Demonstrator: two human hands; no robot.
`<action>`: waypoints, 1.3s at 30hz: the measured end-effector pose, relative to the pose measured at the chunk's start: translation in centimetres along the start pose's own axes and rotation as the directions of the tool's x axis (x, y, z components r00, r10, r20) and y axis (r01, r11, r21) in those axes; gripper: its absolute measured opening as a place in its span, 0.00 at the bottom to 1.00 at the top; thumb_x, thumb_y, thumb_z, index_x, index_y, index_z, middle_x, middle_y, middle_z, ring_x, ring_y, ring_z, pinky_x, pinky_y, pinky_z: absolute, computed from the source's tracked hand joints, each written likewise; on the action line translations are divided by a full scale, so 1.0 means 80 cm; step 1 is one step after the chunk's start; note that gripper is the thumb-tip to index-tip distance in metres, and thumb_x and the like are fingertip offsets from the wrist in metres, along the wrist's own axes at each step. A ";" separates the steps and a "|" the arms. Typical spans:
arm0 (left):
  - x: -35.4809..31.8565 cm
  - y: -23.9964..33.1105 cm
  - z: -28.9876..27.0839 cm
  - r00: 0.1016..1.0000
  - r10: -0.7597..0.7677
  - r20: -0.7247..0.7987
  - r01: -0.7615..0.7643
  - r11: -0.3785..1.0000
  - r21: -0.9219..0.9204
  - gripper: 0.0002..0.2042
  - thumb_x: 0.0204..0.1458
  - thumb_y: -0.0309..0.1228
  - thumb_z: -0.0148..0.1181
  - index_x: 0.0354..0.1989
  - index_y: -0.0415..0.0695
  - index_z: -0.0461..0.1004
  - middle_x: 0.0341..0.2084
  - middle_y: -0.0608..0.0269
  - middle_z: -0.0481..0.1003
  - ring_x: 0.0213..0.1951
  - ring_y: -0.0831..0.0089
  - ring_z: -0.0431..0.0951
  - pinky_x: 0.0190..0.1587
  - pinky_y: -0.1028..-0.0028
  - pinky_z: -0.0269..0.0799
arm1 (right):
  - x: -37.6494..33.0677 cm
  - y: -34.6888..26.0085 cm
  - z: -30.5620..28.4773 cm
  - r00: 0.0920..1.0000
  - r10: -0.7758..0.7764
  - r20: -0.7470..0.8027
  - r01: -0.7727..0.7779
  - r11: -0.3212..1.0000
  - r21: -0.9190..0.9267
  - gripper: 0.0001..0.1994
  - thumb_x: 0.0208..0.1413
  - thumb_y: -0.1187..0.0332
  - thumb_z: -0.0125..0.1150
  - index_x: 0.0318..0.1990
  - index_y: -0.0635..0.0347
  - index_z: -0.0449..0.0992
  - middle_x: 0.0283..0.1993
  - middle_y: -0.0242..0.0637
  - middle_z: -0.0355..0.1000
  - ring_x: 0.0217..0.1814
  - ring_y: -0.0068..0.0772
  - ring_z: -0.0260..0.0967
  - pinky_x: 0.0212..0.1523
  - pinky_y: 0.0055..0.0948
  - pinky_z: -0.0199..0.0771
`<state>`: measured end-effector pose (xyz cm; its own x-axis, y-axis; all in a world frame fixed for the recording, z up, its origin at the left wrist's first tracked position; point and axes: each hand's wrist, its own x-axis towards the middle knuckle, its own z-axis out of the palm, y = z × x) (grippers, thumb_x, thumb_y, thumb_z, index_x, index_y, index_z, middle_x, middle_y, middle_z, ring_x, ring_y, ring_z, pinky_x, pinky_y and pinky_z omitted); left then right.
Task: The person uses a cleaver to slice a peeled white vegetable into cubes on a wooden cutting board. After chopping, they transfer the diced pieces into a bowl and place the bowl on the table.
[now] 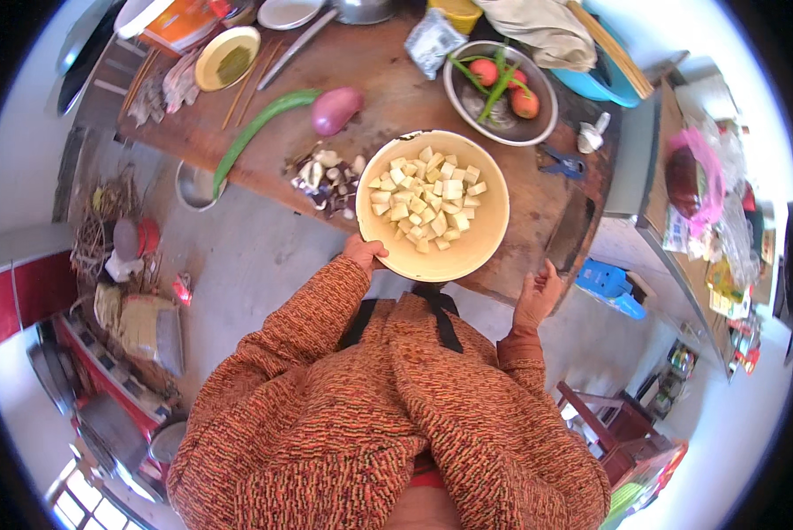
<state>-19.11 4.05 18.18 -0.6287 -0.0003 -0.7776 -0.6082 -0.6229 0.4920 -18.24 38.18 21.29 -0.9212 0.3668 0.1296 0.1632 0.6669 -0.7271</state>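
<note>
My left hand is closed on the near left rim of a cream enamel bowl, thumb over the edge. Pale yellow cubes, which look like diced potato, fill the bowl's middle. The bowl is at the table's front edge. My right hand is off to the right, fingers apart and nothing visible in them. Closest to it, on the table corner, is a dark flat blade like a cleaver's. Just left of the bowl is a heap of garlic and purple skins.
Behind on the wooden table lie a purple eggplant and a long green vegetable overhanging the edge. A metal basin holds tomatoes and green peppers. Blue clip at right; a metal pot is below the table's left edge.
</note>
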 end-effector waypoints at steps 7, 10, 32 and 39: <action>0.037 -0.020 0.050 0.999 -0.035 0.001 0.035 0.989 0.141 0.26 0.38 0.14 0.51 0.52 0.32 0.66 0.42 0.48 0.75 0.38 0.54 0.80 0.35 0.56 0.82 | 0.008 0.101 -0.064 0.941 0.070 -0.332 -0.192 0.916 -0.353 0.35 0.42 0.71 0.67 0.62 0.59 0.62 0.51 0.45 0.64 0.54 0.45 0.62 0.57 0.42 0.62; 0.066 -0.043 0.046 0.999 -0.040 -0.009 0.041 0.979 0.198 0.25 0.38 0.14 0.52 0.52 0.32 0.67 0.41 0.49 0.75 0.38 0.54 0.80 0.36 0.56 0.82 | -0.003 0.126 -0.058 0.948 0.194 -0.252 -0.286 0.866 -0.411 0.37 0.41 0.70 0.69 0.63 0.59 0.60 0.54 0.48 0.64 0.56 0.47 0.62 0.59 0.42 0.61; -0.040 0.064 -0.105 0.988 0.089 0.127 -0.101 0.990 0.095 0.22 0.53 0.29 0.58 0.57 0.43 0.65 0.41 0.59 0.73 0.40 0.69 0.77 0.38 0.69 0.78 | 0.033 -0.211 0.075 0.905 -0.325 0.273 0.236 0.920 0.312 0.23 0.57 0.78 0.54 0.62 0.64 0.64 0.45 0.36 0.68 0.41 0.25 0.67 0.44 0.23 0.69; -0.029 0.110 -0.220 0.948 0.317 -0.037 -0.303 0.930 0.208 0.18 0.52 0.26 0.55 0.53 0.44 0.68 0.39 0.64 0.74 0.40 0.75 0.76 0.37 0.73 0.76 | -0.021 -0.269 0.112 0.843 -0.161 0.513 -0.073 0.911 0.406 0.23 0.58 0.77 0.55 0.61 0.64 0.64 0.39 0.31 0.70 0.40 0.20 0.66 0.42 0.19 0.68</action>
<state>-14.52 -15.21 17.41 -0.7704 -0.2267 -0.5958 -0.4763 -0.4166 0.7744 -23.35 17.40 30.70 -0.9842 -0.1306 -0.1199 0.0731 0.3174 -0.9455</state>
